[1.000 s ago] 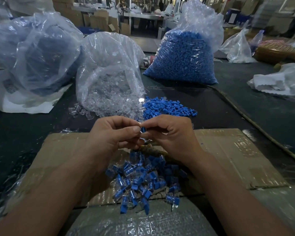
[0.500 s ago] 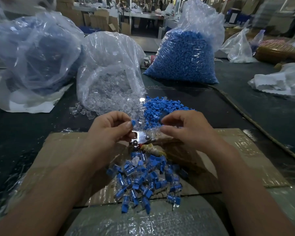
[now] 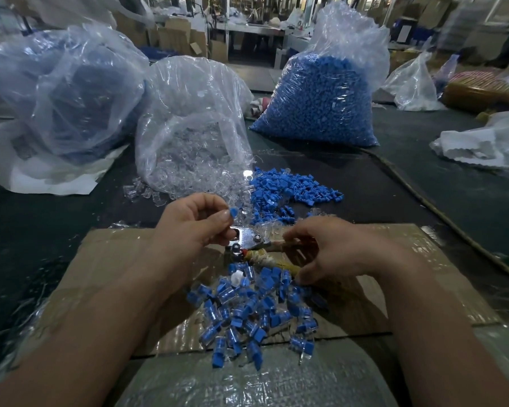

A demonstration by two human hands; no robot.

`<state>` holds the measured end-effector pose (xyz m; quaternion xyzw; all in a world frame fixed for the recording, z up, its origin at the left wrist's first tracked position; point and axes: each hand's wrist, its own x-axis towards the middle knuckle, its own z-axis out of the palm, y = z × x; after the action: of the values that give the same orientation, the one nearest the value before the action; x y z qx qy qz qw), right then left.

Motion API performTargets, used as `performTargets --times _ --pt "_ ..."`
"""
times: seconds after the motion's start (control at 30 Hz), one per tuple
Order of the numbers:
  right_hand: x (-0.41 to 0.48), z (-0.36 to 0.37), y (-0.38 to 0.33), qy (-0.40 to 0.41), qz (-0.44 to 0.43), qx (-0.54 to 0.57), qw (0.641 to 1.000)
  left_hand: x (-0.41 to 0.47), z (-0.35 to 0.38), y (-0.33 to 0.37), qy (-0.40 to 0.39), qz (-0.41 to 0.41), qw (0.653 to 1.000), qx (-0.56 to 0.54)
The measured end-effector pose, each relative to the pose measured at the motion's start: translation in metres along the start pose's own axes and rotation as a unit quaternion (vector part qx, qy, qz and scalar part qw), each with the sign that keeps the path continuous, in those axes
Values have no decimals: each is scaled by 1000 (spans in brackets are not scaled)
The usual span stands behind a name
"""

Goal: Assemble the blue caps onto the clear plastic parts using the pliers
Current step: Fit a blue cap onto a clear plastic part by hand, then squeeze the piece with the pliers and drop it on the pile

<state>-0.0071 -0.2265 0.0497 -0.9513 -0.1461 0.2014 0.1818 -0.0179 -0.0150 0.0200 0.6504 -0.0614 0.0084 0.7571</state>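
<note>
Left hand (image 3: pixel 194 227) pinches a blue cap (image 3: pixel 233 213); right hand (image 3: pixel 338 254) grips the pliers (image 3: pixel 252 240).
Thumb and forefinger of the left hand hold the cap just above the pliers' metal head, over the cardboard sheet (image 3: pixel 100 259); whether a clear part sits under the cap cannot be told. Right-hand fingers curl round the tape-wrapped handles. Just below the tool, a heap of capped clear parts (image 3: pixel 247 315) lies on the cardboard. Beyond the hands, loose blue caps (image 3: pixel 291 189) are spread on the dark table (image 3: pixel 423 186) beside the open bag of clear plastic parts (image 3: pixel 188 148), and a full bag of blue caps (image 3: pixel 321 101) stands behind them.
</note>
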Motion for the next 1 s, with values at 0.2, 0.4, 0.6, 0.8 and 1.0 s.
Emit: performTargets --times 0.2,0.4,0.6,0.8,1.0 --pt "9 14 -12 78 -17 -135 988 0 0 -2 10 4 1000 -5" --pt "14 20 -17 119 -29 -183 975 2 -1 -4 21 6 1000 -2" --pt "21 24 -15 169 -24 -190 967 4 -4 -5 33 5 999 1" --pt "15 16 -2 214 -21 -107 971 4 -4 -2 64 39 997 -5" --pt "14 13 -4 260 -34 -28 965 1 -2 -1 65 53 996 34"
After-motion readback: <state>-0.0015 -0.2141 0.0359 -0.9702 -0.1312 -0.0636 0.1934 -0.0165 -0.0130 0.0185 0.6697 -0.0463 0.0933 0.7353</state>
